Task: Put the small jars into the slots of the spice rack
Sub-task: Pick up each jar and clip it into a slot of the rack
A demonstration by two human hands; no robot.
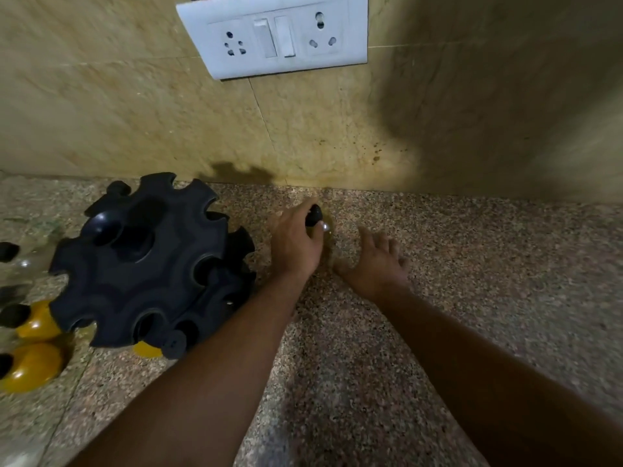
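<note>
A black round spice rack (148, 261) with scalloped slots stands on the granite counter (472, 264) at the left. My left hand (295, 246) is just right of it, closed around a small clear jar with a black lid (315, 215) near the wall. My right hand (379, 261) rests open on the counter beside it, fingers spread, holding nothing. A jar with yellow contents and a black lid (161, 345) sits in a lower slot at the rack's front. More jars lie at the far left: yellow-filled ones (32, 365) and a clear one (13, 254).
A tiled wall (135, 112) rises behind the counter, carrying a white switch and socket plate (273, 35). My head's shadow falls on the wall at the right. Bare counter stretches to the right of my hands.
</note>
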